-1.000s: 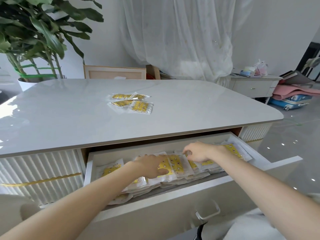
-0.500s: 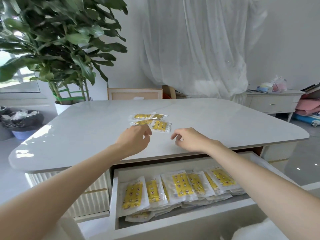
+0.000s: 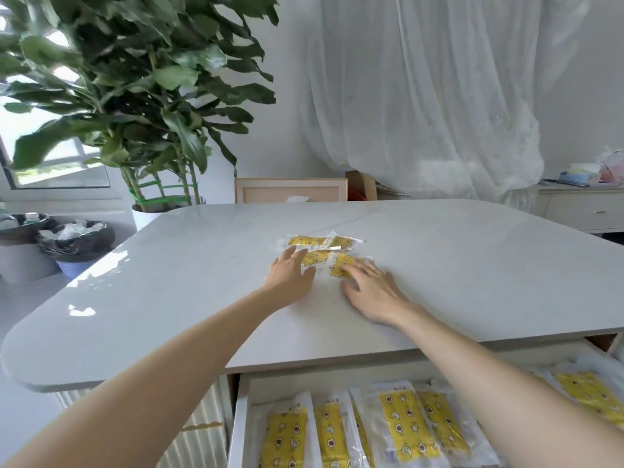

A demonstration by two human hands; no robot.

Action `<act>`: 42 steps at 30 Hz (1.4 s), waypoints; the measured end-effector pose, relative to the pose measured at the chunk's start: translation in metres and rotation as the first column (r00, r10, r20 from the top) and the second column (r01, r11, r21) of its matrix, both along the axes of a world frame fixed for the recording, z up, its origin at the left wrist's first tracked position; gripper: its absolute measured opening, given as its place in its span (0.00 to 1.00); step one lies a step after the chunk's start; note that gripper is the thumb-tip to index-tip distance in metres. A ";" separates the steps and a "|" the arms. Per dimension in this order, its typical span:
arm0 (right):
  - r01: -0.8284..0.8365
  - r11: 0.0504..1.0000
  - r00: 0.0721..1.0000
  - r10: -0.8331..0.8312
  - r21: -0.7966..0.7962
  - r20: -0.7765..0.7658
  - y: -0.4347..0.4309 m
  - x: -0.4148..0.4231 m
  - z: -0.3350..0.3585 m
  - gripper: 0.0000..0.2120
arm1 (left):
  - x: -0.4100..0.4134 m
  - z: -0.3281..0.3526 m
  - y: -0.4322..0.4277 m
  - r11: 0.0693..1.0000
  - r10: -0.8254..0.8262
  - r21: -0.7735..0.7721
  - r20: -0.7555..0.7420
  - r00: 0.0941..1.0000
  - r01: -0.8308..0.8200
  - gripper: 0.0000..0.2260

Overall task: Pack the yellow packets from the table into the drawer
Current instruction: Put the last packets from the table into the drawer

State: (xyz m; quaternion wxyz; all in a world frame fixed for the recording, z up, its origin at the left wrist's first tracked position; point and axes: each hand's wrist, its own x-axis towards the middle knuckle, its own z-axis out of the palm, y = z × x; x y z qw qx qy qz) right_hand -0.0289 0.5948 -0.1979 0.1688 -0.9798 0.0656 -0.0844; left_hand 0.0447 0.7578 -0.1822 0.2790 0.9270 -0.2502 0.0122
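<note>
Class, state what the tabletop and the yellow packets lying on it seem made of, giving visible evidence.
Tabletop: probably polished stone or a stone-look slab; pale, glossy, mirroring window light. Yellow packets: clear plastic film wrappers, shiny and crinkled, over yellow printed contents whose material is unclear.

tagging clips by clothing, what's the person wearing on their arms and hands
Nothing that shows. The left arm and right arm are bare to the frame edge, no sleeves. The left hand and right hand have no gloves; no watch, bracelet or ring is visible.

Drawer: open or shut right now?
Open. The drawer sits pulled out below the table edge, rows of yellow packets visible inside.
</note>
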 end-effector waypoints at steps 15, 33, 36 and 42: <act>0.028 0.982 0.993 -0.049 0.185 0.109 0.007 -0.011 0.019 0.11 | 0.005 0.012 0.003 0.952 -0.041 0.305 0.131 0.991 -0.001 0.17; 0.223 0.975 0.965 -0.217 0.019 -0.147 0.002 -0.044 0.025 0.43 | -0.020 0.017 0.013 0.992 0.128 0.026 -0.225 0.966 -0.125 0.37; 0.233 0.957 0.967 -0.210 0.174 -0.141 0.005 -0.048 0.026 0.48 | -0.026 0.015 0.015 0.994 0.096 -0.032 -0.234 0.967 -0.106 0.37; 0.209 0.916 0.976 -0.175 0.342 -0.128 0.011 -0.068 0.030 0.42 | -0.047 0.013 0.027 0.995 0.032 -0.088 -0.212 0.977 -0.052 0.33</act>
